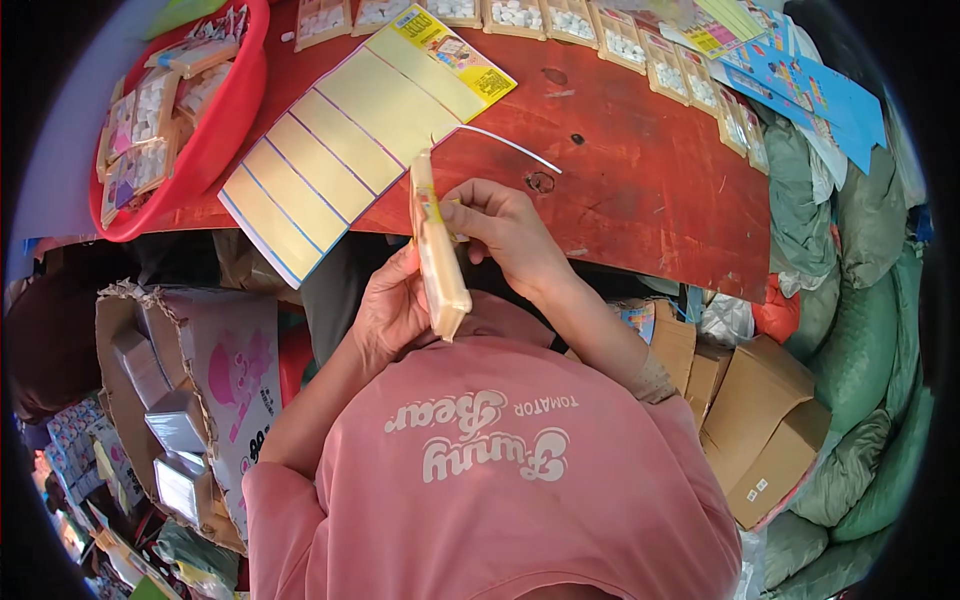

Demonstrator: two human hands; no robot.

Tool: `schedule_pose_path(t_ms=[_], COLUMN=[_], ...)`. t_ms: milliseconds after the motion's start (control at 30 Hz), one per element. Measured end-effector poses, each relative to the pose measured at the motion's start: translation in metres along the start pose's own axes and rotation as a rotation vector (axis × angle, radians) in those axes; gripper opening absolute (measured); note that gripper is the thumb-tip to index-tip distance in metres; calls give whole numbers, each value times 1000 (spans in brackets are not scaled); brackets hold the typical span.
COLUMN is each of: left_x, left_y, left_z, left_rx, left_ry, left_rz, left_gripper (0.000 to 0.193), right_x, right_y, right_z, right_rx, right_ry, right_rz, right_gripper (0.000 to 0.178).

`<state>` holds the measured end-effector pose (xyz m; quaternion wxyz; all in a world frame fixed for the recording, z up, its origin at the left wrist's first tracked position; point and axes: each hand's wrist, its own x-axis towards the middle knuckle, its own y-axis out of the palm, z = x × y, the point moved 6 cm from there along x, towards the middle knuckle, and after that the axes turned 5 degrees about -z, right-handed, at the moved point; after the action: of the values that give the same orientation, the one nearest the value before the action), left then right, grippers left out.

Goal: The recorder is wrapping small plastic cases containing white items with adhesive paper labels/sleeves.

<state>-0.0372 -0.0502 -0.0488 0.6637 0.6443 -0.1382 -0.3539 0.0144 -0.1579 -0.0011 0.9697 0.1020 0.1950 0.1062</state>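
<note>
My left hand (390, 302) grips a shallow cream plastic box (442, 278) by its lower side, held on edge in front of my chest. A printed yellow sticker (424, 196) shows on the upper part of the box. At that part, the fingers of my right hand (503, 232) are pinched together on the sticker's edge; their tips are partly hidden. Behind the box lies a sticker sheet (345, 155) on the red table, with bare pale-yellow panels and one printed panel at its far right end. A thin white strip (512, 146) touches the table beside the sheet.
A red basin (250, 90) of filled boxes stands at the left. Boxes of white pieces (620, 45) line the table's far edge. Blue printed cards (800, 85) lie at the far right. Below are a carton of clear trays (225, 340), a brown carton (760, 410) and green sacks (860, 340).
</note>
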Motion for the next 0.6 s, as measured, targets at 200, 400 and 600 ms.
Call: schedule_pose_path(t_ms=[200, 400, 600], left_x=[-5, -5, -4], left_y=[-7, -4, -2], left_z=[-4, -6, -10], left_rx=[-107, -275, -359], left_ry=[-28, -124, -134], left_rz=[-133, -26, 65], left_gripper=[33, 45, 60], right_x=[9, 13, 15], right_y=[11, 22, 30], right_z=[5, 6, 9], right_rx=[-29, 39, 92], right_ry=[68, 55, 60], right_rz=[34, 80, 76], right_gripper=[28, 26, 22])
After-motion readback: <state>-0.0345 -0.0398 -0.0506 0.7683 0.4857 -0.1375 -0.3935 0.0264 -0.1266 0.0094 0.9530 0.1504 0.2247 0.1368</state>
